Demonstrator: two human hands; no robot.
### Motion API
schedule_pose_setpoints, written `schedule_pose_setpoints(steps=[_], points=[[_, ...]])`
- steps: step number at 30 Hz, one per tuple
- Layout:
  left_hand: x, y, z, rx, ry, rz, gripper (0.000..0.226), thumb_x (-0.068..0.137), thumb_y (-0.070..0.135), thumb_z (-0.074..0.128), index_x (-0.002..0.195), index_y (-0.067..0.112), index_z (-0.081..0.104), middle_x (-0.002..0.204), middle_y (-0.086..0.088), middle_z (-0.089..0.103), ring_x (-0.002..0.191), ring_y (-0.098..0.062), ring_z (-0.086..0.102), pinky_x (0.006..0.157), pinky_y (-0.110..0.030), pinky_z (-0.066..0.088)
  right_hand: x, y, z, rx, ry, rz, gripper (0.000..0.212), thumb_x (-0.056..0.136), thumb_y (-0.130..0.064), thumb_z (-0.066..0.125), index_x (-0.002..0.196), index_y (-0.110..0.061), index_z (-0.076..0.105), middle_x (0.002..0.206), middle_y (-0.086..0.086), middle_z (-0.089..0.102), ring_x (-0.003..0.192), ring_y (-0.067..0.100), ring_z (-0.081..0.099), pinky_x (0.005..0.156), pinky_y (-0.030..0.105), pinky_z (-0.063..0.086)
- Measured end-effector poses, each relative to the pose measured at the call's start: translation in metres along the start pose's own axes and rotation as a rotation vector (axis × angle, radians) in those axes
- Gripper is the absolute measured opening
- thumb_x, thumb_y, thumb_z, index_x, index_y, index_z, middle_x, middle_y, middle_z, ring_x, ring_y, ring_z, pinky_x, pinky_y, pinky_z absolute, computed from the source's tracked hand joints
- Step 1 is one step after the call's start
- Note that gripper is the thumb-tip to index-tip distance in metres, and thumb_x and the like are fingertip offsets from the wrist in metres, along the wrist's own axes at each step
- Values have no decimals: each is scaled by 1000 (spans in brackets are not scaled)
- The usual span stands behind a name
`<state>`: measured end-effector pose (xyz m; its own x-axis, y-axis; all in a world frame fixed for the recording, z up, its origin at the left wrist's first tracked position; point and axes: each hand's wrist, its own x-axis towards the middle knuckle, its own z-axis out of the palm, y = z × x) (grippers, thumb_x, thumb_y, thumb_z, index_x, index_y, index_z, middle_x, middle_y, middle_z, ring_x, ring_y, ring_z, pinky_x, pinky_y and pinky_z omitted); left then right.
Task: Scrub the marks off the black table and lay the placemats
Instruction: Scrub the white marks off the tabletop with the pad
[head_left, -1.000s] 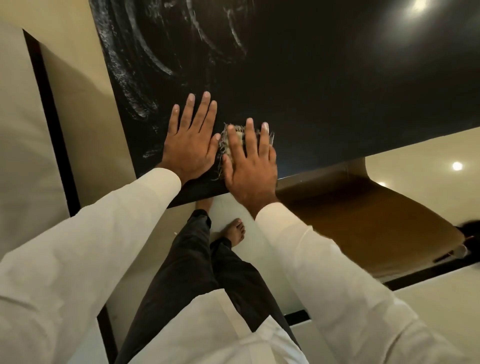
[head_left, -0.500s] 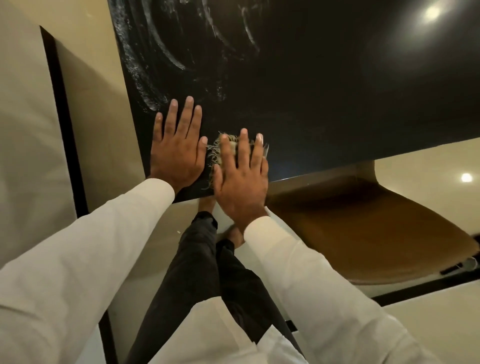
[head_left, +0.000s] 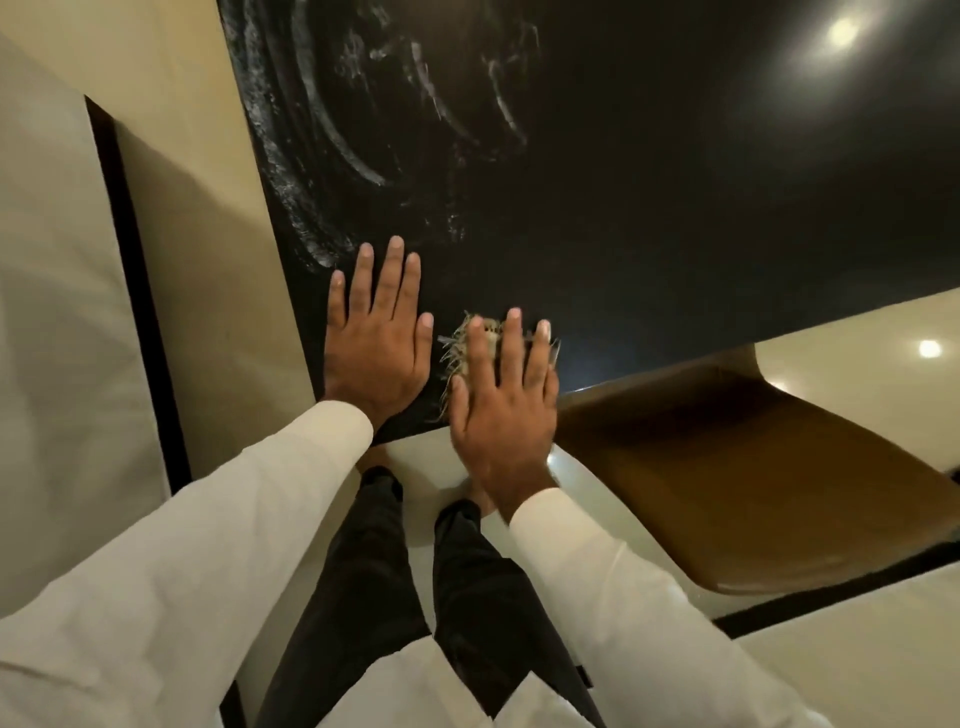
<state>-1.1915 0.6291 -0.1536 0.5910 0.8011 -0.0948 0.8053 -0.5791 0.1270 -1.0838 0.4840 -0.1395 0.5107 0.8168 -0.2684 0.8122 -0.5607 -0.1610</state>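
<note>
The glossy black table (head_left: 649, 197) fills the upper part of the view. White curved scrub marks (head_left: 332, 140) streak its left side. My left hand (head_left: 376, 338) lies flat on the table near its front left corner, fingers straight. Just to its right, my right hand (head_left: 501, 410) presses flat on a frayed, pale scrub pad (head_left: 467, 345) at the table's front edge; only the pad's left part and loose fibres show past the fingers. No placemats are in view.
A brown chair seat (head_left: 753, 483) is tucked under the table's front edge at the right. Cream floor tiles with a dark strip (head_left: 130, 249) lie to the left. My dark trousers and bare feet stand close below the table edge.
Both hands have slid back toward the table's front edge, the right hand dragging the pad with it. The view has tilted, showing more of the white marks above.
</note>
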Motion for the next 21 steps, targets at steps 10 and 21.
schedule_pose_setpoints(steps=[10, 21], points=[[35, -16, -10, 24, -54, 36, 74, 115, 52, 18, 178, 14, 9, 188, -9, -1, 173, -33, -2, 138, -61, 10, 147, 43, -41, 6, 150, 174, 68, 113, -58, 29, 176, -34, 17, 185, 11, 10, 170, 44, 4, 129, 66, 30], [123, -51, -14, 11, -18, 165, 73, 116, 50, 19, 179, 16, 8, 188, -5, -1, 174, -31, -2, 138, -61, 12, 115, -47, -23, 21, 90, 74, 70, 114, -58, 31, 177, -37, 10, 186, 8, 0, 171, 39, -7, 134, 58, 15]])
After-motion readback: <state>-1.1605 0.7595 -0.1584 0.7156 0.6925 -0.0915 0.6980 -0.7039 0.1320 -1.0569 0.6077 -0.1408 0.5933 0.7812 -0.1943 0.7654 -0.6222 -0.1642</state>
